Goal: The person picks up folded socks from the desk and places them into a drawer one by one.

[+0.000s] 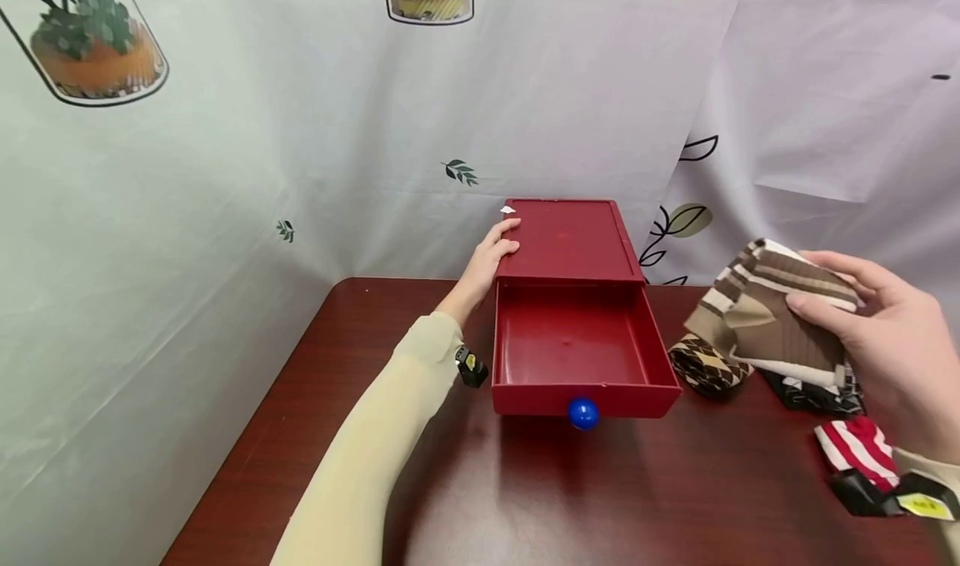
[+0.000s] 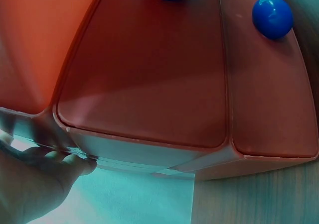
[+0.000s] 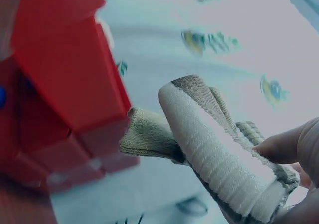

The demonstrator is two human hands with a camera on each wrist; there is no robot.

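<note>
A red drawer box [image 1: 558, 237] stands on the table, its top drawer [image 1: 570, 345] pulled out with nothing lying inside. My left hand [image 1: 483, 272] touches the box's upper left edge, the fingers resting over it. In the left wrist view, the fingertips [image 2: 84, 165] lie along that edge. A folded pair of brown and white striped socks [image 1: 787, 312] is pinched in my right hand [image 1: 896, 324], raised to the right of the drawer. Behind these socks, a rolled brown argyle pair [image 1: 705, 370] lies on the table, partly covered from view.
A black patterned pair of socks [image 1: 813, 395] and a red and white striped pair [image 1: 862, 449] lie at the right. The drawer carries a blue knob [image 1: 582, 413]. A printed white curtain [image 1: 360, 132] hangs behind the dark red table [image 1: 322, 433].
</note>
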